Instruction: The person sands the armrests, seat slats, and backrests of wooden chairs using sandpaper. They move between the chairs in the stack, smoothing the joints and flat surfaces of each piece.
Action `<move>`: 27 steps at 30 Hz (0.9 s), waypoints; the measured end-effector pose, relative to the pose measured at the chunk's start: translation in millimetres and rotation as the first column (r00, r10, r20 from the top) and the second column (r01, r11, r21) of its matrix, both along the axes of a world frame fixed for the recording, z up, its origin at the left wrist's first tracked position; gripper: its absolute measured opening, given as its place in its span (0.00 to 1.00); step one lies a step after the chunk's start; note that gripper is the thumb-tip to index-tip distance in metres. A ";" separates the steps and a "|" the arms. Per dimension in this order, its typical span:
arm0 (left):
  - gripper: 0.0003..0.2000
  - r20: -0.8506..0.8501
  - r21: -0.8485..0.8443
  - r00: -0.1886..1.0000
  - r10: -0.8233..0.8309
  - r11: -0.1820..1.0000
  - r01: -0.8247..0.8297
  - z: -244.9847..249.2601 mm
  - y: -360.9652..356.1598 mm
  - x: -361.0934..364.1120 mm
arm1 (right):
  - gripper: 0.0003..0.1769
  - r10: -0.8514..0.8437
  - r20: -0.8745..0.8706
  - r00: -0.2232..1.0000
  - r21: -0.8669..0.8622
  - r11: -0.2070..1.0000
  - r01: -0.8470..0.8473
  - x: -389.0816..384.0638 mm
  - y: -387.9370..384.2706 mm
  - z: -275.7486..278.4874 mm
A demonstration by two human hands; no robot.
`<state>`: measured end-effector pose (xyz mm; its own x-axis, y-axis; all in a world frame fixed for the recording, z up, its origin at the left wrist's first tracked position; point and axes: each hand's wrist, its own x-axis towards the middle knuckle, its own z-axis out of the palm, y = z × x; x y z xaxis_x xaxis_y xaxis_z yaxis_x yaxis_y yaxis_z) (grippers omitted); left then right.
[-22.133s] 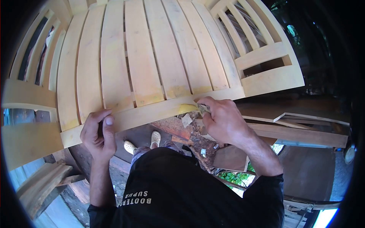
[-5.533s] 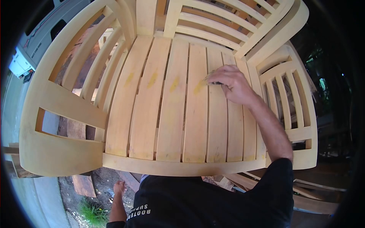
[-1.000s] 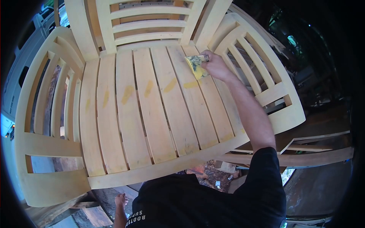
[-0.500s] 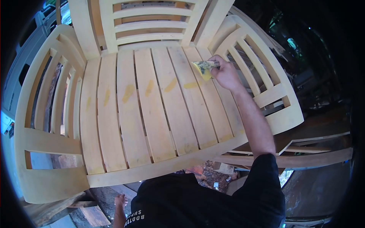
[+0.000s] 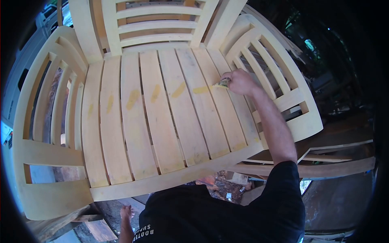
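My right hand is closed around a flat putty spreader smeared with yellow and dark paste. The spreader's edge is at the seat slats of a pale wooden bench, toward the right side. Yellow filler streaks run across several slats, and the nearest streak lies just left of the spreader. Low on the left, away from the bench seat, my left hand hangs beside my body with loosely bent, parted fingers. Nothing shows in it.
The slatted left armrest and right armrest flank the seat, with the slatted backrest behind. Curved wooden pieces lie at the right. Boards and debris cover the ground below. A vehicle stands at the far left.
My right hand has moved down and slightly toward me, bringing the spreader from above the slats to the seat surface at a flatter angle. The left hand has barely moved.
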<state>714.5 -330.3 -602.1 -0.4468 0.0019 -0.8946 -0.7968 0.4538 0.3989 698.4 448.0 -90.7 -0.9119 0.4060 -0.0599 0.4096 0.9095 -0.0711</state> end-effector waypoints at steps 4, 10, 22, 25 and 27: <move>0.11 -0.002 -0.001 1.000 0.004 1.000 -0.004 -9.3 -3.7 7.6 | 0.26 0.055 0.006 0.998 0.079 0.995 -0.055 15.2 -4.9 -21.3; 0.13 -0.032 -0.022 0.995 -0.097 0.995 0.097 -10.2 3.9 1.1 | 0.25 0.231 -0.165 0.959 0.145 0.967 -0.208 41.0 -31.0 -43.4; 0.14 -0.064 -0.019 0.992 -0.110 0.994 0.109 0.7 10.4 -25.2 | 0.27 -0.297 -0.050 0.954 -0.065 0.954 0.294 18.0 3.1 36.9; 0.13 -0.072 -0.038 0.993 -0.091 0.995 0.089 7.9 10.9 -14.7 | 0.26 -0.436 -0.126 0.891 -0.270 0.879 0.392 16.7 22.0 17.9; 0.12 -0.015 -0.040 0.997 -0.071 0.997 0.070 2.2 6.8 -11.5 | 0.22 -0.479 -0.143 0.866 -0.420 0.822 0.385 20.3 41.5 2.2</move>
